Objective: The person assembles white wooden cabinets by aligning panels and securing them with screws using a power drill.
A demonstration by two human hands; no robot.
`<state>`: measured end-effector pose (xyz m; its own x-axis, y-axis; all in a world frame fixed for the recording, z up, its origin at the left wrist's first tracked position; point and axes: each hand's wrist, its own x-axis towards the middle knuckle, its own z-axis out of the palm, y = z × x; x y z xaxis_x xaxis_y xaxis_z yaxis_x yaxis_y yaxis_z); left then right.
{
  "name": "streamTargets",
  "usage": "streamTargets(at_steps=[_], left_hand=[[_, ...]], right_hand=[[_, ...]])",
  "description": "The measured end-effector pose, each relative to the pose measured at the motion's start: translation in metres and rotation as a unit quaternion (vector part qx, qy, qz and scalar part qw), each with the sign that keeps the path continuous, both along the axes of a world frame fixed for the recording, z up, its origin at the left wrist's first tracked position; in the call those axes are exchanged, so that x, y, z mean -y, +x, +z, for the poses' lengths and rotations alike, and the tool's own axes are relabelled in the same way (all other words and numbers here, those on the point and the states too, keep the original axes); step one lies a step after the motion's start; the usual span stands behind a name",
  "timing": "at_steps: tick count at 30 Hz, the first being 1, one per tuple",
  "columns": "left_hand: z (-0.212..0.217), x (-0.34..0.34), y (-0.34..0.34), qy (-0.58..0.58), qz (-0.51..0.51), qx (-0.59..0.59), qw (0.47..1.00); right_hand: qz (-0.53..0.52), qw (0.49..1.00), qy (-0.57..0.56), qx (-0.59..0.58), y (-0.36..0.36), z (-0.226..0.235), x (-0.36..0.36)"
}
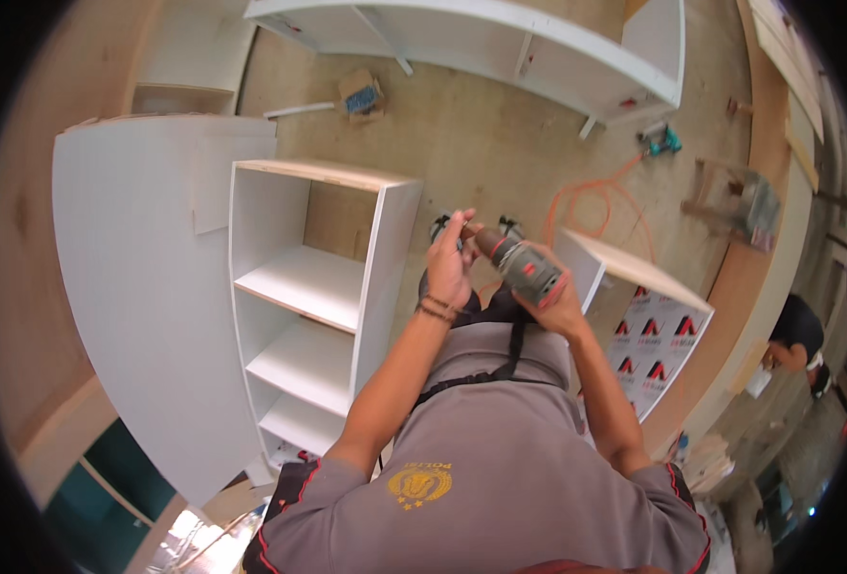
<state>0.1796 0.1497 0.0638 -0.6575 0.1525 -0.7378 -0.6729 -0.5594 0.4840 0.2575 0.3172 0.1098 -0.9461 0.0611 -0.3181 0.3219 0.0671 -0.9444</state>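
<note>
Hands [450, 268] grip drill [524, 268] beside empty white shelf unit [308, 306].

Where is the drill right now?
In the head view the drill is just right of centre, gripped in the right hand, with the left hand at its front end, right of the white shelf unit.

Even, soft daylight fills the scene; shadows are faint. Heavy fisheye bending curves straight edges toward a black circular rim. Bright glare sits at the lower left edge. The far right side is dim and slightly blurred.
</note>
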Motion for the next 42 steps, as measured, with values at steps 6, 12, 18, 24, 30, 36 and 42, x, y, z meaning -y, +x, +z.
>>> streamTargets(at_steps=[6, 12, 18, 24, 30, 36, 42], left_hand=[[-0.127, 0.040, -0.005, -0.036, -0.084, 0.054, 0.994], [-0.310, 0.062, -0.020, -0.135, -0.140, 0.108, 0.975], [-0.541, 0.085, -0.043, -0.232, -0.149, 0.058, 0.959], [-0.679, 0.111, -0.067, -0.283, -0.161, 0.053, 0.944], [-0.716, 0.123, -0.052, -0.321, -0.179, 0.046, 0.929], [-0.726, 0.135, -0.050, -0.323, -0.209, 0.045, 0.922], [-0.731, 0.137, -0.050, -0.319, -0.200, 0.048, 0.925]], right_hand=[[-0.057, 0.984, -0.040, 0.162, 0.011, -0.124, 0.041], [-0.194, 0.893, -0.275, 0.298, -0.007, -0.310, 0.069], [-0.196, 0.838, -0.386, 0.332, -0.027, -0.562, 0.095], [-0.176, 0.845, -0.393, 0.316, -0.054, -0.709, 0.120], [-0.173, 0.830, -0.415, 0.331, -0.039, -0.753, 0.131], [-0.170, 0.820, -0.425, 0.344, -0.033, -0.766, 0.139], [-0.174, 0.811, -0.442, 0.342, -0.035, -0.772, 0.141]])
